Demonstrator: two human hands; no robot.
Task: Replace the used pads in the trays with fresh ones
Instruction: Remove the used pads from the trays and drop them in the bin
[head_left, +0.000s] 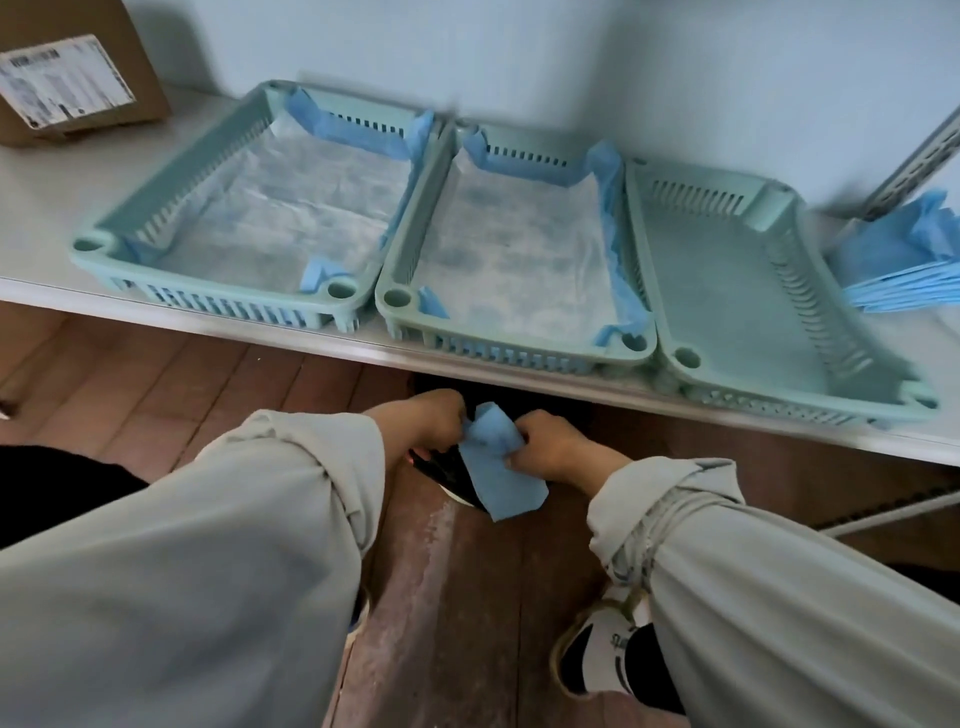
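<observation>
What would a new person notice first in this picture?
Three pale green trays sit in a row on the white shelf: the left tray and middle tray hold pads, the right tray is bare. Below the shelf edge, left hand and right hand grip a crumpled blue pad.

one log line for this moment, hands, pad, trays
left hand: grips blue pad | right hand: grips blue pad | right tray: bare | left tray, middle tray: lined | pad stack: on shelf
</observation>
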